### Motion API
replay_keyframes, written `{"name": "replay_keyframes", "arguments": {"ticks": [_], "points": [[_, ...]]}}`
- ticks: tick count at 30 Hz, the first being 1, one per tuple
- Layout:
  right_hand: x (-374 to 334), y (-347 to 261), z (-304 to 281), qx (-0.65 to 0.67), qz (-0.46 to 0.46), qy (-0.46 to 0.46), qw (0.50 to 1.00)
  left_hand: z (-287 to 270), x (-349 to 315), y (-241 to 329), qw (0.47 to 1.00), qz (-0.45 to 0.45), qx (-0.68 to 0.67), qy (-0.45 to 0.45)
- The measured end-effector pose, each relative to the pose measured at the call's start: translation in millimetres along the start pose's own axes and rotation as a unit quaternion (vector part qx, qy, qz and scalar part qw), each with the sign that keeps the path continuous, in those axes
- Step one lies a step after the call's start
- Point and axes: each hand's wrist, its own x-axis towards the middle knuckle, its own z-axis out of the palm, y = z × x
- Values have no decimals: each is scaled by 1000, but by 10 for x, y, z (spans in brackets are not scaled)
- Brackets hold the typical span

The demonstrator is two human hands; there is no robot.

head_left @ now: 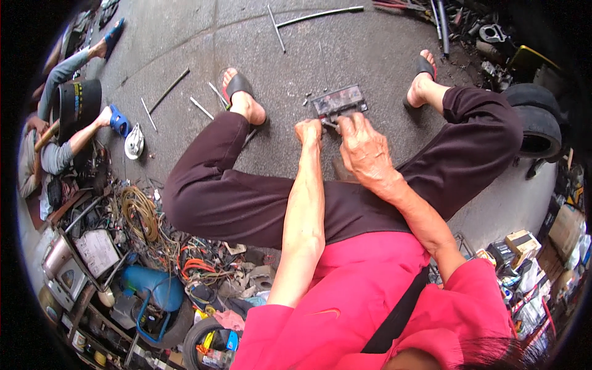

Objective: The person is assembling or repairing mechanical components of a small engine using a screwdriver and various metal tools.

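Both hands work a flat dark circuit board (339, 100) on the pavement (370, 49): left hand (308, 131) fisted at its corner, right hand (364, 148) pressing; prying loose likely needs firmer bracing.

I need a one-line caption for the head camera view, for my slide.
Seated on grey pavement, a person works both hands, left hand and right hand, on a small dark rectangular device between sandalled feet.

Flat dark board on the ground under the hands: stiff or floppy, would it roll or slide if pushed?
The flat dark board looks rigid: straight edges, no sag. Flat on rough pavement, it would probably scrape rather than roll. The left hand and right hand at its near edge suggest it shifts unless steadied.
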Motion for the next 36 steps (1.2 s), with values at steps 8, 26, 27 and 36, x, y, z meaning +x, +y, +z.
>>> {"name": "replay_keyframes", "arguments": {"ticks": [8, 26, 27, 36], "points": [[-36, -43, 84, -30, 56, -13, 998, -223, 242, -267, 823, 373, 422, -78], [-78, 53, 80, -19, 45, 51, 998, 68, 41, -42, 999, -5, -30, -24], [-64, 70, 94, -31, 27, 58, 997, 46, 9, -10, 999, 12, -5, -33], [-18, 56, -17, -43, 46, 14, 998, 28, 166, -57, 992, -63, -80, -77]]}}
